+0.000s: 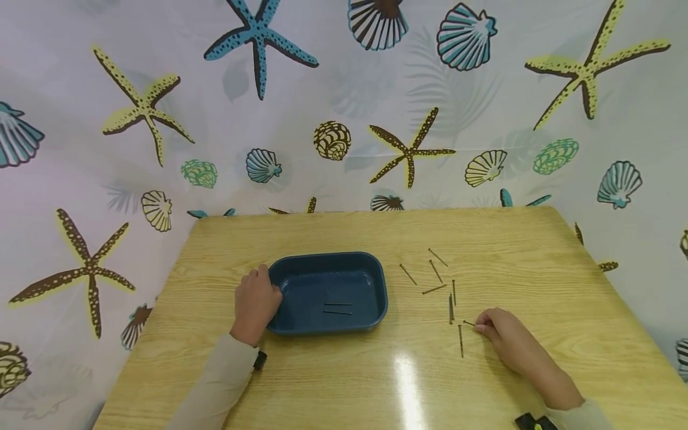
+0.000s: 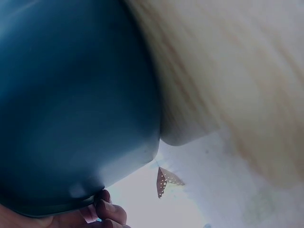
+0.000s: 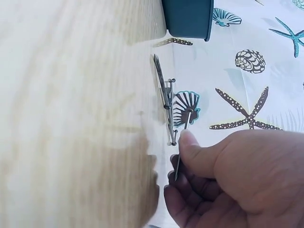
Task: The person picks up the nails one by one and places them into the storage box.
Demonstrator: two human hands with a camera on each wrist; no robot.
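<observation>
A dark blue plastic tray (image 1: 306, 286) stands on the table, with two nails (image 1: 337, 313) lying on its floor. My left hand (image 1: 257, 303) grips the tray's left rim; in the left wrist view its fingertips (image 2: 110, 208) show at the edge. To the right, my right hand (image 1: 505, 337) pinches a nail (image 1: 469, 323) between thumb and fingers, its head end sticking out. The right wrist view shows this nail (image 3: 187, 121) tilted, head up. Several loose nails (image 1: 435, 272) lie scattered between tray and right hand, one of them (image 1: 461, 341) just left of that hand.
The wooden table (image 1: 333, 382) has its far edge against a white cloth (image 1: 301, 119) printed with shells and starfish. More of the cloth hangs at both sides. A dark wrist device (image 1: 534, 421) sits by the right sleeve.
</observation>
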